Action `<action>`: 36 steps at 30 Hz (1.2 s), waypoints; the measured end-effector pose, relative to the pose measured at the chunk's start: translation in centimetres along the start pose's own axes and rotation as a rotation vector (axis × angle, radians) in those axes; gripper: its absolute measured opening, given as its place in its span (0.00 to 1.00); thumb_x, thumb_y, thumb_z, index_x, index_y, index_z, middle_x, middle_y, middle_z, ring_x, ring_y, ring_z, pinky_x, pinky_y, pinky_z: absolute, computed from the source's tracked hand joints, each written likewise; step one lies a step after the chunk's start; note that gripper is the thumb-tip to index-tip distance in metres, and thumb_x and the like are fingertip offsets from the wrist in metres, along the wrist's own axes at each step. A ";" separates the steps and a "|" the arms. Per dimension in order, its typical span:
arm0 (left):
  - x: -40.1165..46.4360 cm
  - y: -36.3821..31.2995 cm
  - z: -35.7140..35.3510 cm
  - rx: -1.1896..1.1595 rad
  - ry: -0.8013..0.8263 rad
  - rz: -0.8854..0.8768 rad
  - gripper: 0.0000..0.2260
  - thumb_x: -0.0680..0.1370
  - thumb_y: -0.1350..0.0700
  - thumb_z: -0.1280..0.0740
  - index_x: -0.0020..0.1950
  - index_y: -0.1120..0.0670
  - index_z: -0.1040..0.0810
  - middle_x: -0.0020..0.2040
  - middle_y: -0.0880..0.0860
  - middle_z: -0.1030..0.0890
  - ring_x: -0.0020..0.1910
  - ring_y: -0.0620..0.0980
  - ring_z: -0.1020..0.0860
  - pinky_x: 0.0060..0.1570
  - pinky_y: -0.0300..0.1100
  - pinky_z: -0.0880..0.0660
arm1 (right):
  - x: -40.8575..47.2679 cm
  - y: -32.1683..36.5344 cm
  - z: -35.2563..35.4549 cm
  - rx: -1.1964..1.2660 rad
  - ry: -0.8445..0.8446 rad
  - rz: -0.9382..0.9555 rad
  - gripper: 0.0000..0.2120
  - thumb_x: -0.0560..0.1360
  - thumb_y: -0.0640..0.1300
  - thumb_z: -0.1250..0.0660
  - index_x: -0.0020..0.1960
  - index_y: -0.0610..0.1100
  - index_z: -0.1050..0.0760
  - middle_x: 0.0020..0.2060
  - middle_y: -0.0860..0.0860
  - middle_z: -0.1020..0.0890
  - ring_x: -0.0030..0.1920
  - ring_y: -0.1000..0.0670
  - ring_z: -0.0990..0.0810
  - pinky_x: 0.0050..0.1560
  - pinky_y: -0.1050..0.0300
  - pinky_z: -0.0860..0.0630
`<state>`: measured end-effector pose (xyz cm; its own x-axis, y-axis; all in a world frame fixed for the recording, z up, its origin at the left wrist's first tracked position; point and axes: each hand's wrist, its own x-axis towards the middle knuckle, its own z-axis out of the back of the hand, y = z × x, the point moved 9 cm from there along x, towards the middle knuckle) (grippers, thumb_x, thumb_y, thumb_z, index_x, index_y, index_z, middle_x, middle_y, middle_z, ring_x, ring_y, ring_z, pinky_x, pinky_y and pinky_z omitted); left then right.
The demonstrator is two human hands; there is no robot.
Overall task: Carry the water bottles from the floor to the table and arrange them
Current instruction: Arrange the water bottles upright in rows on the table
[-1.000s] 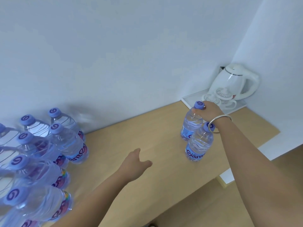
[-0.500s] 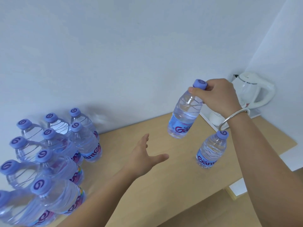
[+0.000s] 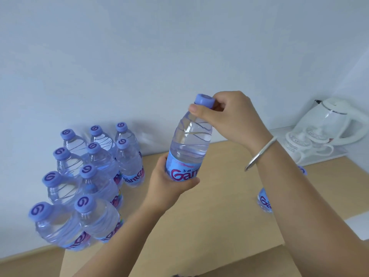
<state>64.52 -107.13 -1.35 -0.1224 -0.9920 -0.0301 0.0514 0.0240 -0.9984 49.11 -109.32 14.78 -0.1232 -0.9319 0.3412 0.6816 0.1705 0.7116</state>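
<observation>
Clear, glossy plastic water bottle (image 3: 189,144) with ribbed shoulders, a matt lilac plastic screw cap (image 3: 204,100) and a shiny blue printed film label (image 3: 184,172). The cluster of like clear plastic bottles (image 3: 89,182) showed the same sheen, their lilac caps stamped with a darker swirl. The pale wood-grain table top (image 3: 209,226) looked smooth and matt, as did the white painted wall (image 3: 139,56). The smooth silver metal bangle (image 3: 259,154) was polished. The white plastic electric kettle (image 3: 335,118) was glossy, with a bright metal rim.
</observation>
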 end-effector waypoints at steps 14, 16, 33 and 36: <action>-3.2 -0.4 0.1 -0.119 0.533 0.057 0.26 0.60 0.55 0.23 0.53 0.62 0.28 0.42 0.57 0.20 0.40 0.54 0.23 0.39 0.43 0.23 | -1.8 0.8 -8.9 0.707 0.406 -0.085 0.07 0.65 0.44 0.31 0.41 0.44 0.25 0.38 0.45 0.18 0.40 0.47 0.19 0.39 0.58 0.23; -3.2 0.4 1.2 -0.111 0.390 0.049 0.31 0.58 0.56 0.22 0.58 0.62 0.28 0.47 0.57 0.19 0.46 0.52 0.20 0.47 0.42 0.22 | -1.5 0.8 -9.1 0.680 0.399 -0.091 0.06 0.66 0.44 0.31 0.40 0.44 0.25 0.38 0.45 0.18 0.41 0.47 0.19 0.41 0.57 0.23; -3.2 2.2 4.8 -0.136 0.145 0.036 0.28 0.57 0.55 0.22 0.54 0.58 0.24 0.45 0.53 0.16 0.43 0.46 0.19 0.43 0.37 0.23 | -0.6 2.5 -13.0 0.636 0.519 -0.081 0.05 0.68 0.44 0.32 0.41 0.44 0.26 0.41 0.45 0.18 0.46 0.43 0.18 0.44 0.57 0.22; -2.9 4.1 6.5 -0.006 -0.025 0.056 0.27 0.56 0.54 0.21 0.53 0.54 0.25 0.44 0.50 0.16 0.42 0.46 0.18 0.43 0.40 0.22 | -0.2 1.5 -14.3 0.475 0.500 -0.076 0.05 0.70 0.43 0.30 0.44 0.46 0.25 0.45 0.46 0.16 0.45 0.50 0.18 0.47 0.55 0.24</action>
<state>71.53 -104.92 -5.06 -0.0950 -0.9919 -0.0847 0.0516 0.0801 -0.9955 60.49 -113.45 7.03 0.2668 -0.9630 0.0373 0.2808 0.1147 0.9529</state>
